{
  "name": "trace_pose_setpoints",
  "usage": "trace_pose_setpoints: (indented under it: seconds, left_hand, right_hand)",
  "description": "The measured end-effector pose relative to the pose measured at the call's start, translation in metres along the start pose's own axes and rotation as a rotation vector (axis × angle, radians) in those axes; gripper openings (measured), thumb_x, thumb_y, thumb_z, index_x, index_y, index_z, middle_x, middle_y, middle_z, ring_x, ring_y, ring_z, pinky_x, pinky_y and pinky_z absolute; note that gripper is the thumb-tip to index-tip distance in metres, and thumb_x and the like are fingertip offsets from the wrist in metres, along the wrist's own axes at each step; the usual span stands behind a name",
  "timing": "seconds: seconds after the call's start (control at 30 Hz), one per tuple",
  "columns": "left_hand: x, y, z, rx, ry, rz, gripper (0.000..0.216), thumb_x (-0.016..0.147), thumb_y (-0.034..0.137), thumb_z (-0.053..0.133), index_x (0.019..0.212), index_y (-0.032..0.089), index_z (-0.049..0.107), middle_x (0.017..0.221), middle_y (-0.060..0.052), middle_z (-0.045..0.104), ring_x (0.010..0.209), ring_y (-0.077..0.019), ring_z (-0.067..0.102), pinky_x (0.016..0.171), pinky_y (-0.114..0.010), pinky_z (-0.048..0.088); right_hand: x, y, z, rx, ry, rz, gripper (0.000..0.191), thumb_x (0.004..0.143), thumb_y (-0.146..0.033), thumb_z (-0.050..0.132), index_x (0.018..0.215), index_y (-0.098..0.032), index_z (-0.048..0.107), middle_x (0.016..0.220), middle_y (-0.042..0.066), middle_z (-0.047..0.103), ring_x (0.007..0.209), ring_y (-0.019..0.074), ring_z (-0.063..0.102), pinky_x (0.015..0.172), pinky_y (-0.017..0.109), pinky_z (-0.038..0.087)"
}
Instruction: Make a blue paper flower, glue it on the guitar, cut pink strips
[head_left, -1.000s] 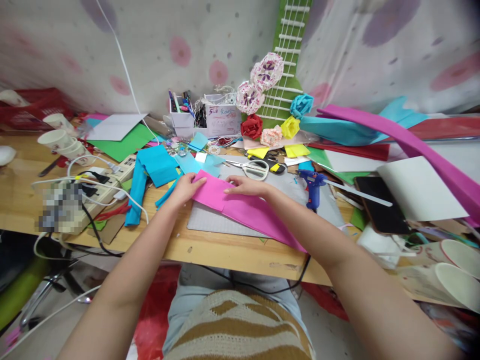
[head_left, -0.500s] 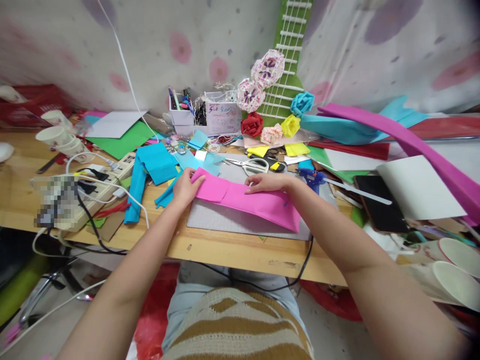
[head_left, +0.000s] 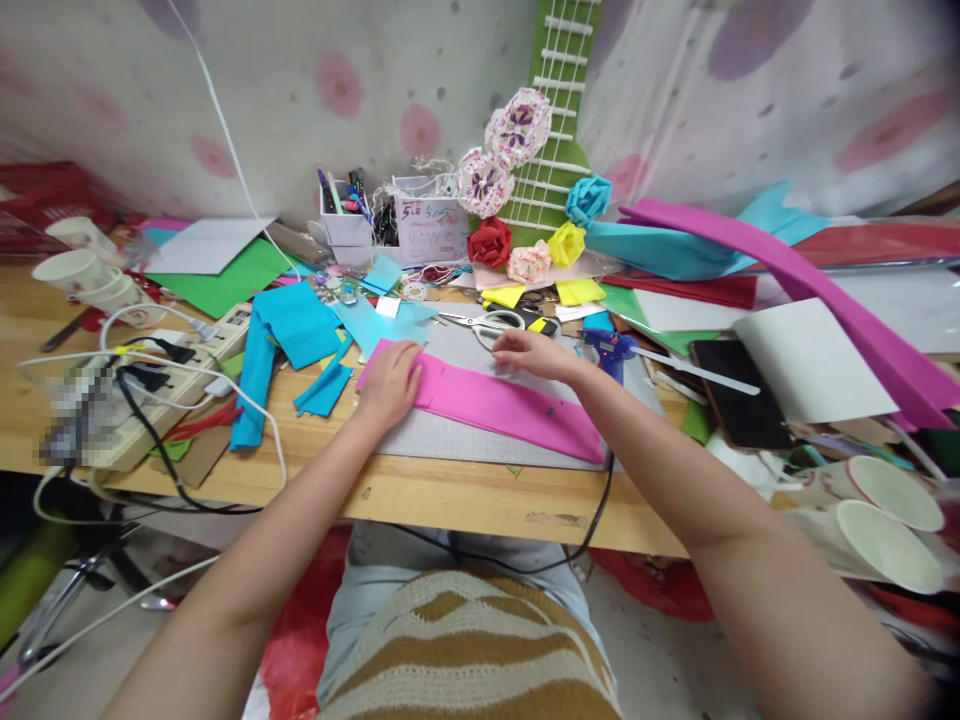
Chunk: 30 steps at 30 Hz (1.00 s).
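Note:
A folded strip of pink crepe paper (head_left: 502, 408) lies slantwise on a grey cutting mat (head_left: 420, 440). My left hand (head_left: 393, 384) rests flat across its left end, fingers stretched out. Just above the strip's far edge is my right hand (head_left: 534, 354), its fingers loosely bent and apart with nothing seen in them. Its fingertips are close to the handles of the white-handled scissors (head_left: 501, 322); whether they touch cannot be made out. Beyond that hand lies a blue glue gun (head_left: 611, 345) with a white glue stick in it.
Blue crepe pieces (head_left: 296, 325) and a power strip (head_left: 187, 375) with cables occupy the left. A phone (head_left: 739, 395), paper cups (head_left: 885, 540) and a long magenta strip (head_left: 795, 270) are at the right. Paper flowers (head_left: 489, 243) and a pen box (head_left: 346, 215) stand behind.
The pink paper now lies flat on the mat instead of being partly lifted. My left hand has gone from pinching its corner to pressing on it. My right hand has lifted off towards the scissors.

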<state>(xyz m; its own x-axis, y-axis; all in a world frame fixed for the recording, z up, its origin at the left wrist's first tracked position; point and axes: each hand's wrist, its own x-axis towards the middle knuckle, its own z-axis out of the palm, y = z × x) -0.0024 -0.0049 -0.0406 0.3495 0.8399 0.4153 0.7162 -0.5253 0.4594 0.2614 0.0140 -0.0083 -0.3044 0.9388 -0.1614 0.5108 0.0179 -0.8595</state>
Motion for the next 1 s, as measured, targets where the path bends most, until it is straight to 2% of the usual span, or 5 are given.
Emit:
trace_pose_setpoints:
  seconds: [0.13,0.43,0.63,0.9,1.0]
  left_hand:
    - [-0.001,0.0,0.015,-0.088,-0.222,0.058,0.048,0.086,0.034,0.041,0.13,0.015,0.045,0.141,-0.014,0.039,0.135,-0.0238,0.027,0.112,-0.043,0.015]
    - [0.001,-0.001,0.015,0.088,-0.36,0.056,0.05,0.089,0.038,0.036,0.134,0.015,0.041,0.144,-0.012,0.035,0.136,-0.0219,0.025,0.113,-0.044,0.012]
    - [0.002,0.004,0.012,0.238,-0.425,0.083,0.053,0.091,0.039,0.029,0.137,0.013,0.035,0.147,-0.011,0.03,0.138,-0.0208,0.022,0.114,-0.043,0.013]
    - [0.011,-0.019,-0.019,0.059,0.316,-0.176,0.036,0.084,0.03,0.042,0.111,0.012,0.056,0.113,-0.013,0.059,0.111,-0.0217,0.051,0.1,-0.037,0.038]
    - [0.014,-0.034,-0.032,0.008,0.399,-0.307,0.032,0.079,0.026,0.049,0.106,0.013,0.058,0.103,-0.011,0.059,0.1,-0.0211,0.055,0.092,-0.036,0.043]
  right_hand:
    - [-0.019,0.005,0.036,0.023,0.372,-0.164,0.018,0.083,-0.031,0.047,0.096,-0.019,0.051,0.101,0.006,0.058,0.09,0.0158,0.056,0.081,0.034,0.046]
    - [-0.042,0.004,0.082,-0.373,0.293,-0.524,0.023,0.083,-0.024,0.049,0.104,-0.016,0.049,0.107,0.014,0.054,0.105,0.0224,0.047,0.096,0.041,0.038]
    - [-0.047,0.009,0.072,-0.351,0.308,-0.404,0.017,0.083,-0.023,0.049,0.099,-0.017,0.053,0.1,0.01,0.058,0.096,0.0204,0.051,0.089,0.039,0.042]
    - [-0.047,0.019,0.035,-0.161,0.376,-0.169,0.012,0.08,-0.024,0.045,0.084,-0.019,0.055,0.086,0.003,0.06,0.081,0.0142,0.056,0.076,0.029,0.044]
    - [-0.041,0.016,0.029,-0.133,0.384,-0.151,0.011,0.078,-0.025,0.046,0.082,-0.019,0.054,0.082,0.002,0.059,0.076,0.0136,0.055,0.072,0.027,0.043]
